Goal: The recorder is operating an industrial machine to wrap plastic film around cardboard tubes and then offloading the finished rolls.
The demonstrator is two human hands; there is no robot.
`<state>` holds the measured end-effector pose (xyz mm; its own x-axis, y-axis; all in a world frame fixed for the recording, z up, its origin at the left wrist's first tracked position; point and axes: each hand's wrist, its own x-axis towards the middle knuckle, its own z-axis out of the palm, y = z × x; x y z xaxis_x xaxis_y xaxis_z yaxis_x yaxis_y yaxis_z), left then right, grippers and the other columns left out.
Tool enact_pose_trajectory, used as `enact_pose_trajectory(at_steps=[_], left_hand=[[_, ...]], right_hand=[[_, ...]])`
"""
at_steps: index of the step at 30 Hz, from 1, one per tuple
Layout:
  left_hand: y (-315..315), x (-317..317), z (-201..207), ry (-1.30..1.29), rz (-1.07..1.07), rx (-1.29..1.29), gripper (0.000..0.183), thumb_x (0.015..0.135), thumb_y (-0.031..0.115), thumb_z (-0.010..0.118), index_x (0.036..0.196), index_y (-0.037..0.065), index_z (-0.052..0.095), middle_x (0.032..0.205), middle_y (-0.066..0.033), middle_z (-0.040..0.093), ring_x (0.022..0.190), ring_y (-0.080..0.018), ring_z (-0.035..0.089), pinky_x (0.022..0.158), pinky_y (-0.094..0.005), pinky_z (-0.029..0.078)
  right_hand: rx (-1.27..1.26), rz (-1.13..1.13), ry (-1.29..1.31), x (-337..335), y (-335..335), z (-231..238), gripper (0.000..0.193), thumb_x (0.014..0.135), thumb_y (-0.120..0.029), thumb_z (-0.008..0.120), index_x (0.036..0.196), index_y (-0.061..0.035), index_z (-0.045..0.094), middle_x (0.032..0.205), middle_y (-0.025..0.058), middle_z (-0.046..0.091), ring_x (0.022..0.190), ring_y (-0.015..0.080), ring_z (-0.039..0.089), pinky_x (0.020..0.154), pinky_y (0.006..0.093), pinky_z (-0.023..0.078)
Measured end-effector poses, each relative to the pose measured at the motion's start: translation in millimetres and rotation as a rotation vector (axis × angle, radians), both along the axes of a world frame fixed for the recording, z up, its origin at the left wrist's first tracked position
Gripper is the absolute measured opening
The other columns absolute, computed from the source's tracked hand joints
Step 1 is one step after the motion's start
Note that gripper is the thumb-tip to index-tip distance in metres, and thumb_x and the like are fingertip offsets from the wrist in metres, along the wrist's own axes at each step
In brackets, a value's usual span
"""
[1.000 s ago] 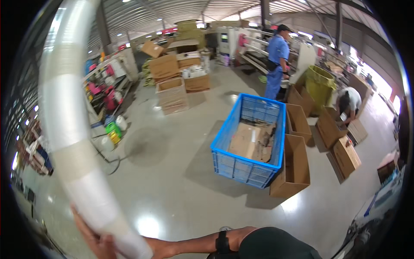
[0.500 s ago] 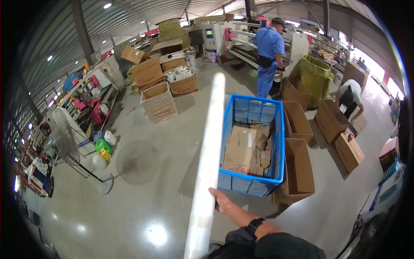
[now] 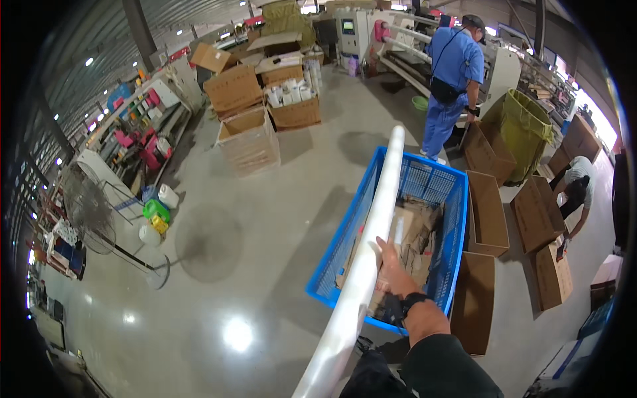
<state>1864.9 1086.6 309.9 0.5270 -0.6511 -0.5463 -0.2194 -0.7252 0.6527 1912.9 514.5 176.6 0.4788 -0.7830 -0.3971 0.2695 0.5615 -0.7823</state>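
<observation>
A long white roll (image 3: 369,261), smooth and glossy, slants from the lower edge up to a tip over the far part of a blue plastic crate (image 3: 321,281). My right hand (image 3: 393,268) is closed around the roll near its middle, thumb side showing and some fingers hidden behind it. A dark band circles that wrist. Inside the crate, below the hand, lie torn, flattened cardboard pieces (image 3: 417,255). The roll's near end runs out of the picture. My left hand does not show.
Open cardboard boxes (image 3: 488,215) line the crate's right side. A person in blue (image 3: 454,66) stands beyond it by a machine; another person (image 3: 578,182) bends over boxes at right. On the left are a stand fan (image 3: 89,209) and jugs (image 3: 157,211); stacked cartons (image 3: 249,139) stand farther back.
The roll and my right hand have moved rightward, from beside the crate's left edge to over the crate. The roll leans more to the right. The view has shifted too.
</observation>
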Motion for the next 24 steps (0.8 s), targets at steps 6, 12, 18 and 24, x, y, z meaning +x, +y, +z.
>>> enact_pose_trajectory(at_steps=[6, 12, 18, 24], left_hand=[[-276.8, 82.4, -41.9, -0.135, -0.126, -0.036, 0.076, 0.071, 0.03, 0.076, 0.133, 0.006, 0.039, 0.118, -0.0211, 0.059, 0.107, -0.042, 0.056, 0.089, -0.0468, 0.046], [-269.5, 75.1, -103.3, -0.29, 0.133, -0.344, 0.066, 0.076, 0.019, 0.071, 0.134, 0.003, 0.043, 0.127, -0.0216, 0.051, 0.114, -0.0383, 0.051, 0.095, -0.044, 0.044], [42.7, 7.2, -153.7, 0.004, 0.752, 0.022, 0.06, 0.078, 0.031, 0.071, 0.131, 0.011, 0.051, 0.117, -0.0202, 0.059, 0.104, -0.0349, 0.059, 0.091, -0.0418, 0.047], [371.3, -287.7, -136.6, -0.575, 2.187, 0.473, 0.057, 0.075, 0.025, 0.071, 0.124, 0.001, 0.053, 0.114, -0.0244, 0.06, 0.107, -0.0387, 0.057, 0.093, -0.0443, 0.046]], right_hand=[[-0.222, 0.261, 0.404, -26.4, -38.9, -2.5, 0.083, 0.085, -0.024, 0.066, 0.148, -0.0017, 0.017, 0.14, 0.0194, 0.041, 0.121, 0.0297, 0.046, 0.094, 0.0391, 0.041], [-0.327, 0.59, 0.64, -62.5, 20.4, -100.5, 0.055, 0.084, -0.017, 0.065, 0.133, -0.0007, 0.048, 0.115, 0.014, 0.061, 0.095, 0.0239, 0.061, 0.074, 0.0329, 0.051], [-0.402, 1.022, 0.506, -147.1, 128.8, -202.7, 0.012, 0.085, -0.01, 0.057, 0.095, -0.011, 0.062, 0.078, 0.0042, 0.061, 0.065, 0.0155, 0.06, 0.053, 0.0287, 0.049], [-0.187, 1.816, 0.716, -119.4, 237.7, -243.3, 0.021, 0.084, -0.022, 0.059, 0.092, -0.0059, 0.048, 0.082, 0.0108, 0.05, 0.069, 0.0208, 0.05, 0.058, 0.0361, 0.044]])
